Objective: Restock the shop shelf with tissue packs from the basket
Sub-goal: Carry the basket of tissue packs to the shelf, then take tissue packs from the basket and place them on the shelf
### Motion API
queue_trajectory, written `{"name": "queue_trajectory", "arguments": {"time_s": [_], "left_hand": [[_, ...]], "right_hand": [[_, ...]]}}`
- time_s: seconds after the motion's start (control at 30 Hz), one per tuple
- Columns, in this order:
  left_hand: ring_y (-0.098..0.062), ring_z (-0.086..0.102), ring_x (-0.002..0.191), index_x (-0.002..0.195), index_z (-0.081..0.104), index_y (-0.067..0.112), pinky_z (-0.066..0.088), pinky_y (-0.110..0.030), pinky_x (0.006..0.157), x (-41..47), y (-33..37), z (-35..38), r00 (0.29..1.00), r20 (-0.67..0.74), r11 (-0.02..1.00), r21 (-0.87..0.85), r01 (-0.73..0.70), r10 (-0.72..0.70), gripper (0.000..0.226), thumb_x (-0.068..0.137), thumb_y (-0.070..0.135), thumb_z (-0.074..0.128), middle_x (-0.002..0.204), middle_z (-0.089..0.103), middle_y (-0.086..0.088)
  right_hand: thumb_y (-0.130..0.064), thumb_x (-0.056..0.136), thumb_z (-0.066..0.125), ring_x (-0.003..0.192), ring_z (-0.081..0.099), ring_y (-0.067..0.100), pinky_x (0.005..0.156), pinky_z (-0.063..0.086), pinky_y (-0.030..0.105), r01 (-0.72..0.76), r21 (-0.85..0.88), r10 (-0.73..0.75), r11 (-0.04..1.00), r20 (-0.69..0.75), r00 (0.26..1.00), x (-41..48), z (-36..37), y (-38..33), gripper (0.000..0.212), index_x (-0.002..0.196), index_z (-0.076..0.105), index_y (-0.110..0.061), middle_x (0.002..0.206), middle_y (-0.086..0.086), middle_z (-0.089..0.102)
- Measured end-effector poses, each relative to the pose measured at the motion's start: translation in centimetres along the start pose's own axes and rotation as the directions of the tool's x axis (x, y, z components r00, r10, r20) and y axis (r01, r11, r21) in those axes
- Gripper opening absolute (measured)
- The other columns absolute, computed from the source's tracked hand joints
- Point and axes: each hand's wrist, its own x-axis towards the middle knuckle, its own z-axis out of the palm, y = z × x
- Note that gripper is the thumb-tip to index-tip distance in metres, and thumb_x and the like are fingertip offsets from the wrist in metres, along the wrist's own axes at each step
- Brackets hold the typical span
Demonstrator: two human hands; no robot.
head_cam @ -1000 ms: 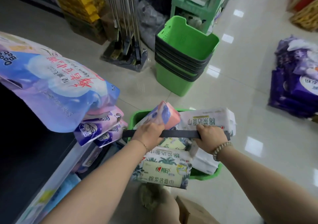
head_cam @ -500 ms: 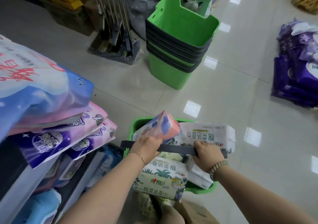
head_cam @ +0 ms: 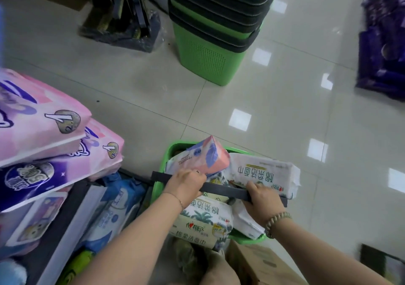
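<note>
left hand (head_cam: 186, 186) clamped on handle (head_cam: 223, 189) | right hand (head_cam: 265, 205) gripping it too | basket (head_cam: 173, 147) stuffed with tissue packs (head_cam: 201, 157), just beside shelf (head_cam: 74, 219) | spare baskets (head_cam: 203, 61) stacked further out on floor (head_cam: 285, 109)

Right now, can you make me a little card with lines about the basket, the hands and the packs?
basket: green, full of tissue packs, beside the shelf
handle: dark bar across the top
left hand: grips the handle
right hand: grips the handle, bracelet on the wrist
top pack: pink, tilted, sticking up
white packs: lying under the handle
shelf: on the left, pink bags stacked on it
spare baskets: green stack on the floor behind
pack in a hand: none yet
</note>
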Motion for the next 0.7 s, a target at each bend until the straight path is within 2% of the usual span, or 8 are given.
{"name": "queue_trajectory", "arguments": {"time_s": [0.1,0.2,0.3,0.37,0.43,0.53,0.6,0.7], "left_hand": [[-0.022,0.059,0.098,0.106,0.058,0.013,0.039,-0.029,0.075,0.9,-0.4,1.3,0.999,-0.047,1.0,-0.028,-0.01,0.009,0.021,0.094,0.03,0.056,0.106,0.064,-0.005],[-0.025,0.061,0.097,0.103,0.06,0.011,0.041,-0.03,0.077,1.4,-0.8,1.6,0.998,-0.061,0.999,-0.048,-0.02,0.017,0.023,0.093,0.031,0.057,0.104,0.066,-0.007],[-0.023,0.06,0.096,0.103,0.057,0.013,0.037,-0.028,0.074,1.0,-0.9,1.9,0.997,-0.061,0.999,-0.036,-0.041,0.039,0.021,0.093,0.031,0.057,0.104,0.064,-0.004],[-0.022,0.057,0.096,0.105,0.054,0.014,0.033,-0.028,0.074,0.4,-0.8,2.3,0.996,-0.077,0.998,-0.031,-0.047,0.044,0.022,0.091,0.03,0.06,0.103,0.06,-0.002],[-0.022,0.059,0.088,0.1,0.057,0.011,0.038,-0.029,0.075,-0.2,-0.9,2.7,0.989,-0.125,0.995,-0.032,-0.09,0.086,0.029,0.079,0.027,0.072,0.095,0.06,-0.002],[-0.021,0.059,0.068,0.087,0.062,0.01,0.048,-0.028,0.06,-1.0,-1.7,3.3,0.969,-0.208,0.99,0.007,-0.138,0.136,0.044,0.052,0.024,0.086,0.079,0.058,-0.001],[-0.021,0.057,0.066,0.089,0.059,0.012,0.048,-0.029,0.056,-1.5,-2.2,3.3,0.958,-0.255,0.991,0.004,-0.135,0.131,0.051,0.049,0.023,0.088,0.077,0.057,0.0],[-0.019,0.058,0.068,0.093,0.051,0.018,0.047,-0.029,0.058,-2.0,-2.7,3.2,0.955,-0.27,0.993,0.031,-0.115,0.119,0.059,0.051,0.03,0.09,0.078,0.057,0.004]], "right_hand": [[-0.016,0.057,0.085,0.042,0.052,0.017,0.043,0.028,0.022,-0.022,0.049,0.024,0.999,-0.046,0.999,0.3,1.6,0.4,0.052,0.067,0.034,-0.023,0.052,-0.002,0.053],[-0.02,0.083,0.066,0.063,0.059,0.027,0.056,0.034,0.027,-0.043,0.077,0.046,0.996,-0.04,0.998,0.6,2.2,0.9,0.029,0.076,0.038,-0.02,0.072,0.006,0.061],[-0.025,0.089,0.057,0.075,0.06,0.027,0.064,0.039,0.03,-0.049,0.109,0.051,0.993,-0.009,0.999,0.3,1.8,0.6,0.017,0.082,0.045,-0.016,0.083,0.007,0.062],[-0.027,0.091,0.055,0.082,0.059,0.025,0.07,0.038,0.029,-0.048,0.122,0.047,0.991,0.01,0.999,0.1,1.4,0.4,0.015,0.089,0.051,-0.013,0.089,0.005,0.061],[-0.027,0.09,0.056,0.085,0.057,0.025,0.075,0.038,0.03,-0.041,0.103,0.037,0.994,0.045,0.998,-0.1,1.3,0.5,0.016,0.093,0.052,-0.012,0.091,0.004,0.058],[-0.019,0.075,0.068,0.072,0.056,0.027,0.066,0.046,0.036,0.01,0.128,-0.013,0.992,0.017,1.0,-0.9,1.7,1.0,0.02,0.085,0.053,-0.012,0.08,0.004,0.056],[-0.02,0.069,0.073,0.069,0.057,0.025,0.061,0.049,0.036,0.004,0.105,-0.005,0.994,0.006,1.0,-1.5,1.9,1.6,0.026,0.086,0.054,-0.014,0.079,0.002,0.056],[-0.022,0.066,0.077,0.074,0.058,0.022,0.064,0.053,0.035,-0.04,0.052,0.04,0.998,0.006,0.999,-2.4,1.5,2.6,0.032,0.091,0.058,-0.017,0.086,0.0,0.059]]}}
